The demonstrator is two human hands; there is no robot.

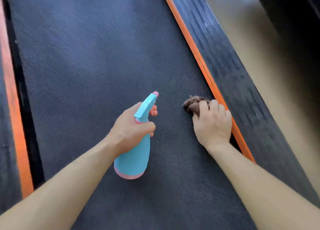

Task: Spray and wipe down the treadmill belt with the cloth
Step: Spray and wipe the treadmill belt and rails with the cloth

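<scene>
Looking down onto the treadmill belt, both forearms in view.

Left hand: grips the spray bottle round its neck, fingers curled to the trigger side. The nozzle points up the belt, away from me. The bottle body hangs tilted over the middle of the belt; I cannot tell if its base touches.

Right hand: fingers curled over the cloth, pressing it onto the belt. The cloth is a bunched brown wad poking out ahead of my knuckles. Hand and cloth sit at the belt's right edge, just beside the orange strip, with the ribbed side rail beyond it.

Step, as I read it: wiping the right-hand lane. I can make out no wet sheen; the weave may be hiding it.

What could go wrong:
- The cloth is wadded small, so each pass would cover a narrow band and could leave streaks.
- A dark gap runs between belt edge and strip. A loose corner of cloth dragged along it could catch there.
- The nozzle aims at the centre and the cloth works the edge. Spray fired now would land where nothing wipes it, and could sit and leave the belt slick.
- The bottle hangs low, so a careless swing could knock its base on the belt.
</scene>
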